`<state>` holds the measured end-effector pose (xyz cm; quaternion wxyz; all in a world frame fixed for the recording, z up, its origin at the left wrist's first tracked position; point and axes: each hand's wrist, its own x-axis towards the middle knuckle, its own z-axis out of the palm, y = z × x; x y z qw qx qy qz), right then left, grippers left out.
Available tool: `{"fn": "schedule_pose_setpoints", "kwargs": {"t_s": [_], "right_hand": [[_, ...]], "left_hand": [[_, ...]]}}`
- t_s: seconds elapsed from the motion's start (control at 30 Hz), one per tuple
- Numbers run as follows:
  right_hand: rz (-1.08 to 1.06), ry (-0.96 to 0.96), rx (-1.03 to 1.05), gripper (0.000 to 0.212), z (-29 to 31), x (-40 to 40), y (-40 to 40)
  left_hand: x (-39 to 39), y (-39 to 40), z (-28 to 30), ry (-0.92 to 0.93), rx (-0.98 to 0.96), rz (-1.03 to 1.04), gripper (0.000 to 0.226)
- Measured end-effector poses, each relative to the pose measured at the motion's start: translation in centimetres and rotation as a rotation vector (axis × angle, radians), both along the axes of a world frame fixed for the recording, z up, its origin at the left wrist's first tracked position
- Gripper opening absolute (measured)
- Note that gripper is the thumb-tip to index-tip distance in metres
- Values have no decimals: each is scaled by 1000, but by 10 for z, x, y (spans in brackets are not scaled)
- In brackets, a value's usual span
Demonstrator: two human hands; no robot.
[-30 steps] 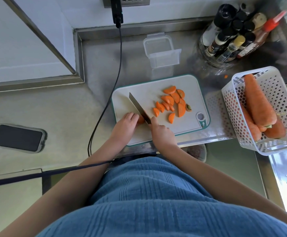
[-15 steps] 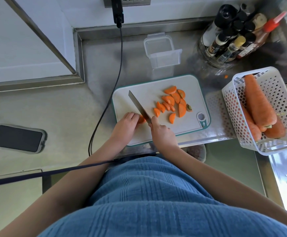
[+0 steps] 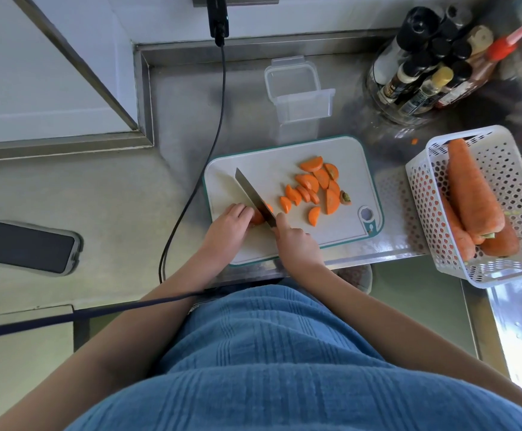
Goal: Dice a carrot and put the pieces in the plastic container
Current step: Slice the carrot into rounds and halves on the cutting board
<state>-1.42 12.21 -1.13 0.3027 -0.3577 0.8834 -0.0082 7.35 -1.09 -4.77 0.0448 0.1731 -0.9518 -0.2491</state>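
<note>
Your right hand [image 3: 297, 244] grips the knife [image 3: 255, 197] by its handle, blade angled across the white cutting board [image 3: 253, 157]; your left hand [image 3: 228, 230] pins the remaining carrot stub [image 3: 257, 218] at the board's near-left, fingers curled onto it, though how much carrot is left under them is hard to tell; cut half-moon carrot pieces [image 3: 315, 189] lie scattered right of the blade; the plastic container [image 3: 297, 91] sits empty and open just beyond the board; whole carrots [image 3: 471, 194] wait in the white basket [image 3: 508, 157] at right.
</note>
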Motion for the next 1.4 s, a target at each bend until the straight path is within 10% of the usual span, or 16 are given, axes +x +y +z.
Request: {"fn": "schedule_pose_setpoints", "kwargs": {"t_s": [1.4], "right_hand": [[-67, 55, -116, 32, 15, -3, 0]], "left_hand": [[0, 3, 0, 58, -13, 13, 17]]}}
